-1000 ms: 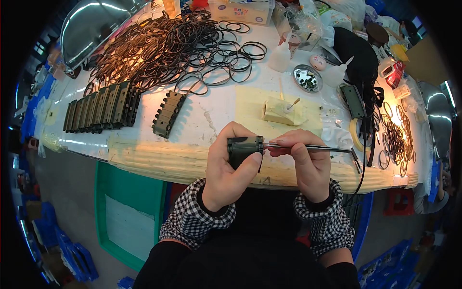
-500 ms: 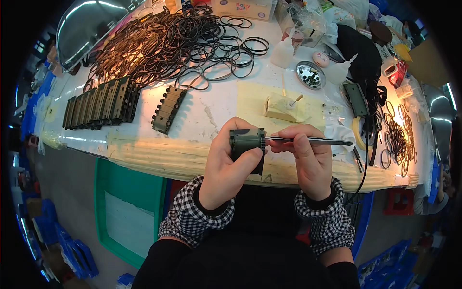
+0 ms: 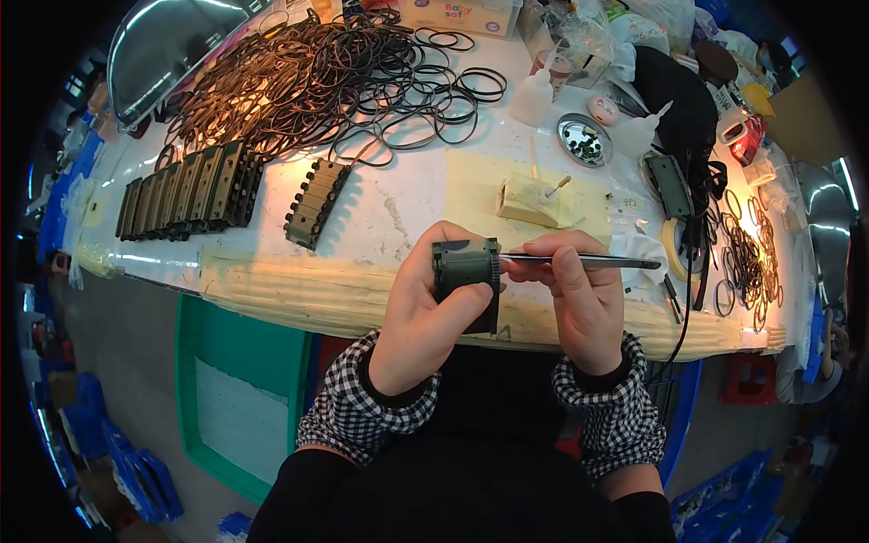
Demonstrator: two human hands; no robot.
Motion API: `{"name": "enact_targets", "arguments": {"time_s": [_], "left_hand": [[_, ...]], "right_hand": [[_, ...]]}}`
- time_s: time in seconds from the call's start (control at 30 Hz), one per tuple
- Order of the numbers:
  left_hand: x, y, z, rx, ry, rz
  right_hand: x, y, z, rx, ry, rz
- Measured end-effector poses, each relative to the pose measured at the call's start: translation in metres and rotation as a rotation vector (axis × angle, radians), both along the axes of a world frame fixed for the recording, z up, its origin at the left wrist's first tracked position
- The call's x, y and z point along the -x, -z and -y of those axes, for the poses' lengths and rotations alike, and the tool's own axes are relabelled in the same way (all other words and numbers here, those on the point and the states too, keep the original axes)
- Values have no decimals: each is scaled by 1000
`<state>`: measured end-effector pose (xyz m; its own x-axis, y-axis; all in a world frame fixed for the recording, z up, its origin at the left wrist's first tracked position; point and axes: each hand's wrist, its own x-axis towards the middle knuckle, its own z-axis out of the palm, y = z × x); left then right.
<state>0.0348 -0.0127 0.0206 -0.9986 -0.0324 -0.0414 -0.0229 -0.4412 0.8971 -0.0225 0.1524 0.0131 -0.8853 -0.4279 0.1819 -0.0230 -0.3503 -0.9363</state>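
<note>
My left hand is closed around a dark green plastic part with a toothed edge on its right side, held up over the table's front edge. My left thumb presses on its face. In my right hand are slim metal tweezers, pinched between thumb and fingers and lying nearly level. Their tips point left at the toothed edge; whether they touch it or grip something small, I cannot tell. Ahead of my hands stands a cream block with a small stick in it.
A row of green ribbed pieces stands on the left, with a single ribbed piece beside it. Behind lies a heap of black rubber rings. A round dish holds small green bits, near white squeeze bottles. A cable hangs over the right edge.
Both hands keep almost the same place and hold. The tweezers and the green part have shifted only very slightly.
</note>
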Motion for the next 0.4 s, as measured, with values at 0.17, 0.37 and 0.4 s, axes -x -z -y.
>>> {"name": "enact_targets", "arguments": {"time_s": [0.17,0.37,0.4], "left_hand": [[-1,0,-1,-36,-1,11],[5,8,4,-298,91,-5],[9,13,8,-402,137,3]], "right_hand": [[-1,-1,1,4,4,-9],[-1,-4,-2,-75,-5,-143],[-1,-5,-2,-76,0,-146]]}}
